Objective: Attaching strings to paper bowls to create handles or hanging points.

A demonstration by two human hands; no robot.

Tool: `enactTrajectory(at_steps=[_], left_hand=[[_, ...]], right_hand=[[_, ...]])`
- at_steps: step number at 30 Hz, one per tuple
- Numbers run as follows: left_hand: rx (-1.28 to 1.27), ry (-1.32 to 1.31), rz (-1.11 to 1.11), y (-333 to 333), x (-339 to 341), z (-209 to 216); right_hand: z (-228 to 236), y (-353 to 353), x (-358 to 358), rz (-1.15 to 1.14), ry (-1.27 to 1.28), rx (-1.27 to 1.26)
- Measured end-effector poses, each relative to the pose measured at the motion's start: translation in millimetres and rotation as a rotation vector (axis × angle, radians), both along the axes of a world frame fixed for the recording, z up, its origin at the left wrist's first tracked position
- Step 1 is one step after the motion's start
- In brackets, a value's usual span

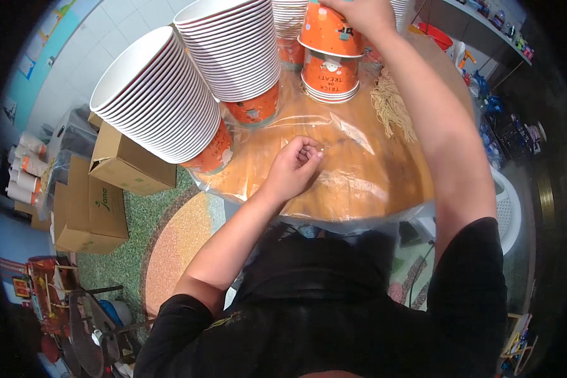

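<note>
Orange paper cup (pixel 329 31), upside down toward 12 o'clock, sits under the right hand (pixel 365 15), which lies over its base; the frame's edge cuts off part of the fingers, so I cannot tell how tightly they close. Its rim overlaps a short stack of orange cups (pixel 329 77), rims down. Near the clock's centre, the left hand (pixel 296 162) is over the plastic-covered wooden table (pixel 359 183), fingers curled toward the palm; whether it pinches anything I cannot tell. 2 tall stacks of nested cups (pixel 170 113), mouths up, stand at 10 and 11 o'clock, tan strings (pixel 389 104) lie at 2, cardboard boxes (pixel 88 211) at 9, a white plastic chair (pixel 510 211) at 3
</note>
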State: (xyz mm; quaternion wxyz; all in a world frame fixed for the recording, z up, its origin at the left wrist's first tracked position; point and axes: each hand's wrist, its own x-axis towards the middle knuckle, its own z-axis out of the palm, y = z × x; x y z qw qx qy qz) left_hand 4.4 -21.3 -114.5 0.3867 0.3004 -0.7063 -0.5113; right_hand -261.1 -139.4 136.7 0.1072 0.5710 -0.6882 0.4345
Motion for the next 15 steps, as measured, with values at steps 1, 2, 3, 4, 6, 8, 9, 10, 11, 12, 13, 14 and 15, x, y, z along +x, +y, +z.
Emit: enactTrajectory(at_steps=[1,2,3,4,6,8,9,10,11,12,13,14,15], left_hand=[[0.004,0.002,0.001,0,0,0],[0.017,0.009,-0.011,-1,0,0],[0.028,0.015,-0.028,-2,-1,0],[0.033,0.013,-0.027,-2,-1,-1],[0.046,0.041,-0.024,-3,2,-2],[0.045,0.038,-0.030,-2,0,0],[0.038,0.032,-0.035,-2,-2,0],[0.041,0.034,-0.039,-1,-2,0],[0.035,0.015,-0.026,-3,1,-1],[0.028,-0.003,-0.011,-4,5,-2],[0.028,-0.001,-0.010,-3,5,-2],[0.022,-0.010,-0.008,-2,7,-1],[0.013,-0.017,-0.017,-2,5,0]], right_hand=[[5,5,4,0.001,0.002,0.004],[8,10,8,0.006,0.027,-0.072],[12,16,10,0.007,0.051,-0.150],[20,22,14,0.034,0.022,-0.141],[34,38,27,0.143,-0.057,-0.267],[62,77,49,0.115,-0.081,-0.289],[71,86,50,0.189,-0.133,-0.311],[77,95,52,0.266,-0.190,-0.355],[78,98,55,0.353,-0.258,-0.399],[78,97,58,0.458,-0.331,-0.438],[77,99,59,0.459,-0.329,-0.439],[75,99,61,0.438,-0.329,-0.452],[76,103,59,0.406,-0.323,-0.469]])
